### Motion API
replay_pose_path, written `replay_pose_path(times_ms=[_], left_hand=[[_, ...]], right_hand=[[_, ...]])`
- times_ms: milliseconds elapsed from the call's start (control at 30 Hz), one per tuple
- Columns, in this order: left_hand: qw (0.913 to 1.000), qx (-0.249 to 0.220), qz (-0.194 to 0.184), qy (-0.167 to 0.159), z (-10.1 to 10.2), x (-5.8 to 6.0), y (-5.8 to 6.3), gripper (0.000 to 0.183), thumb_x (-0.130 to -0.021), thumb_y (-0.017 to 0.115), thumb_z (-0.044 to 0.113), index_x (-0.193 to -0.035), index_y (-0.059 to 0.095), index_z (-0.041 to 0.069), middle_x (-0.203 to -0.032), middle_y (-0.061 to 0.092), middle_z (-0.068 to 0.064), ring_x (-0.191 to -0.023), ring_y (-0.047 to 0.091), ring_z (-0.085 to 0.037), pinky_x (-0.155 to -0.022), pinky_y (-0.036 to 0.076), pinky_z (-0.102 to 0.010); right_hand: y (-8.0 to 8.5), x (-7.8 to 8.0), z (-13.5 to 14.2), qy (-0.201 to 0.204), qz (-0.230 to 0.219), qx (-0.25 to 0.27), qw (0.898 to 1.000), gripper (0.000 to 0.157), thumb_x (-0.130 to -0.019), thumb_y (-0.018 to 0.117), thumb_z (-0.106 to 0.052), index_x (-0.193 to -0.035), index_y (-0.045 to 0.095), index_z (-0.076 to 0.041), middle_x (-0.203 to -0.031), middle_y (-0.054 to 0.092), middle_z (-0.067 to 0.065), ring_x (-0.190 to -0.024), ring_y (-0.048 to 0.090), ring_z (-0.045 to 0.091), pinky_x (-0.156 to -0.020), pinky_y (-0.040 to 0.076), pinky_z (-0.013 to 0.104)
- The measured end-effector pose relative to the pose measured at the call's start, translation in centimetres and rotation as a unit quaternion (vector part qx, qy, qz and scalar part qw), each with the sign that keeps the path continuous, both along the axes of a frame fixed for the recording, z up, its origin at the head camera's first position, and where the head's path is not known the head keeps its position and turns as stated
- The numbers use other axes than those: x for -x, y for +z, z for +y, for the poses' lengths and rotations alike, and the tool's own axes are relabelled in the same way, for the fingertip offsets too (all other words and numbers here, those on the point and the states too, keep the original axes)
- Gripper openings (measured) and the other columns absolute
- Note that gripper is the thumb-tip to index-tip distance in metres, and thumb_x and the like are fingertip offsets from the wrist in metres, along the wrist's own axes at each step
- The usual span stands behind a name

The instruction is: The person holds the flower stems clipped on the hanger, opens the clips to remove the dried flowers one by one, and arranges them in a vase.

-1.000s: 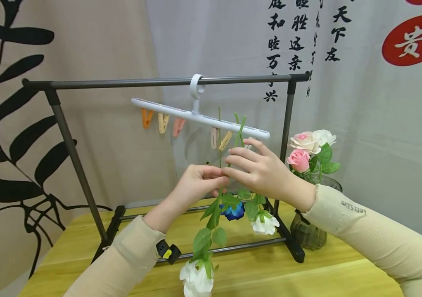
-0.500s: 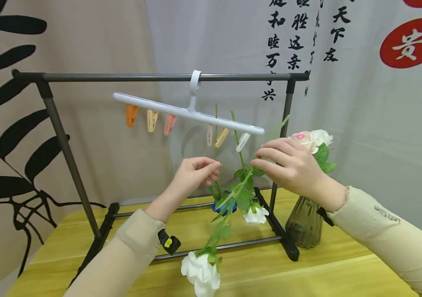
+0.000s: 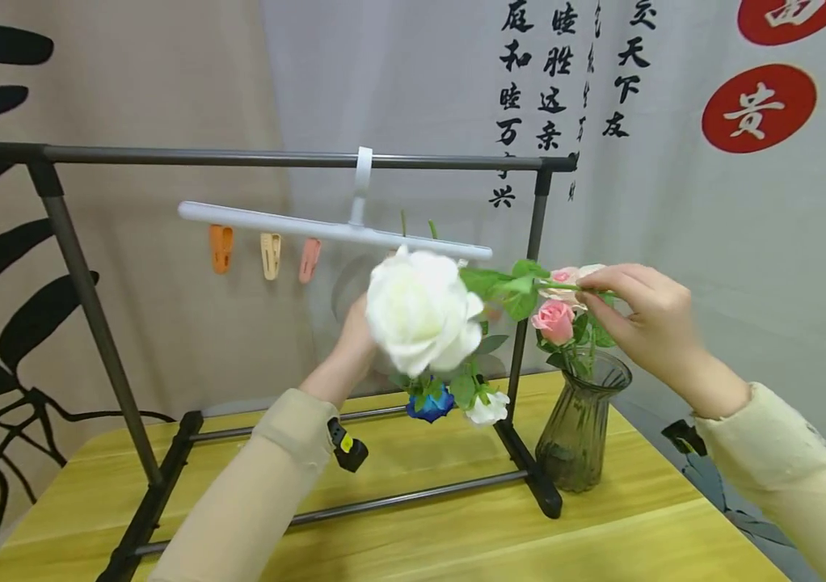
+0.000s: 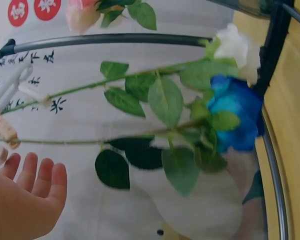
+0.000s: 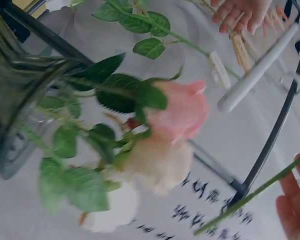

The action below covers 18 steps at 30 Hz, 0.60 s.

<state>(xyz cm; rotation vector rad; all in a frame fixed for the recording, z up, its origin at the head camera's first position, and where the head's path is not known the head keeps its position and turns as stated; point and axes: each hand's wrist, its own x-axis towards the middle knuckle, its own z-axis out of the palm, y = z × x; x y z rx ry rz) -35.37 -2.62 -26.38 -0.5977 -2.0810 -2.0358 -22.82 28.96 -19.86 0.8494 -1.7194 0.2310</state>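
My right hand pinches the green stem of a white rose, held sideways with its bloom to the left. That bloom covers much of my left hand in the head view. In the left wrist view the left hand has loosely bent fingers beside the clothespins, with nothing held. A blue rose and a smaller white flower hang heads down, their stems at clothespins on the white hanger. Orange, cream and pink clothespins hang along its left half.
A dark metal rack stands on the wooden table and bears the hanger. Right of it stands a ribbed glass vase with a pink rose and paler roses. A printed curtain hangs behind.
My right hand has carried the white rose's stem right, away from the hanger; its bloom has swung up from near the table. The left hand has moved up toward the clothespins. The head view has shifted.
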Motion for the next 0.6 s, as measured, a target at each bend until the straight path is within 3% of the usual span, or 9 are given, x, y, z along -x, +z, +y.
replay_pose_path(times_ms=[67, 167, 300, 433, 600], left_hand=[[0.9997, 0.001, -0.024, -0.007, 0.6, -0.3, 0.3, 0.042, -0.097, 0.06, 0.024, -0.133, 0.053, 0.004, -0.125, 0.059, -0.013, -0.111, 0.055, -0.025, -0.095, 0.044, -0.043], [0.9986, 0.004, -0.035, -0.038, 0.9, -0.1, 0.2, 0.052, -0.095, 0.063, 0.032, -0.139, 0.047, 0.009, -0.129, 0.059, -0.011, -0.113, 0.057, -0.025, -0.098, 0.042, -0.048], [0.9979, -0.015, -0.045, -0.043, 1.0, 0.0, 0.3, 0.05, -0.096, 0.063, 0.03, -0.138, 0.048, 0.006, -0.125, 0.061, -0.014, -0.098, 0.064, -0.022, -0.093, 0.046, -0.046], [0.998, -0.024, -0.044, -0.037, 0.6, -0.1, 0.3, 0.043, -0.097, 0.062, 0.028, -0.132, 0.052, 0.005, -0.116, 0.065, -0.014, -0.083, 0.067, -0.015, -0.081, 0.051, -0.037], [0.9983, -0.027, -0.041, -0.03, 0.2, -0.3, 0.4, 0.033, -0.099, 0.059, 0.025, -0.124, 0.056, 0.004, -0.103, 0.067, -0.008, -0.074, 0.066, -0.012, -0.07, 0.05, -0.029]], right_hand=[[-0.4, 0.0, 1.0, -0.025, -0.025, 0.034, 0.999, 0.011, -0.079, 0.074, 0.002, -0.09, 0.072, 0.001, -0.084, 0.071, 0.012, -0.072, 0.065, 0.025, -0.073, 0.045, 0.018], [-1.0, 0.0, 2.4, -0.064, -0.082, 0.091, 0.99, 0.02, -0.075, 0.077, 0.009, -0.093, 0.072, 0.002, -0.084, 0.071, 0.013, -0.07, 0.063, 0.006, -0.07, 0.043, 0.009], [-2.2, 0.0, 3.8, -0.098, -0.196, 0.184, 0.958, 0.015, -0.085, 0.073, -0.002, -0.099, 0.07, 0.001, -0.088, 0.07, 0.013, -0.069, 0.054, -0.016, -0.062, 0.042, 0.006], [-3.2, 0.4, 4.9, -0.111, -0.277, 0.236, 0.925, 0.02, -0.091, 0.069, -0.011, -0.105, 0.066, 0.001, -0.089, 0.067, 0.011, -0.066, 0.057, -0.014, -0.058, 0.045, 0.009], [-4.7, 1.2, 5.9, -0.106, -0.337, 0.247, 0.902, 0.02, -0.093, 0.065, -0.011, -0.105, 0.062, 0.005, -0.09, 0.066, 0.013, -0.067, 0.061, -0.009, -0.059, 0.05, 0.012]])
